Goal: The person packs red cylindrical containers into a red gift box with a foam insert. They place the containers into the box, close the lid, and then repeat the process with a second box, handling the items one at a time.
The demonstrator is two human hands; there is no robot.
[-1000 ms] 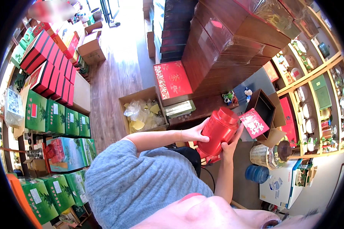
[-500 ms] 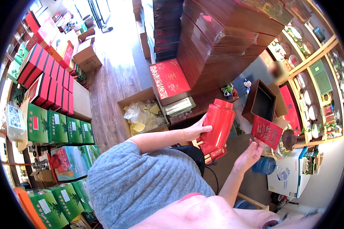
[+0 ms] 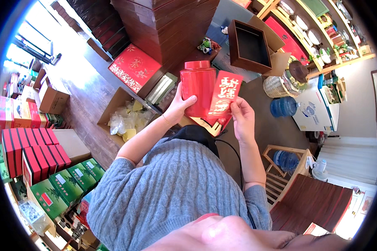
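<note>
A shiny red lidded canister (image 3: pixel 197 90) stands nearly upright in front of my body. My left hand (image 3: pixel 178 106) is closed round its left side, thumb across the front. Between the thumb and fingers of my right hand (image 3: pixel 244 119) is a red envelope-like card (image 3: pixel 225 93) with gold decoration, gripped at its lower right edge. The card is held against or just in front of the canister's right side; whether they touch I cannot tell. Below both, a red and gold item (image 3: pixel 213 126) is partly hidden.
Beyond my hands lie an open dark brown box (image 3: pixel 250 44) and a small figurine (image 3: pixel 207 45). A tall stack of brown boxes (image 3: pixel 165 35), a red gift box (image 3: pixel 135 67) and a carton of plastic wrapping (image 3: pixel 130 119) stand ahead. At right are a blue water jug (image 3: pixel 283 107) and a wooden rack (image 3: pixel 276 184).
My right hand has brought the card from the right over beside the canister, its gold decoration showing. The canister has turned more upright, and the view has swung to the right.
</note>
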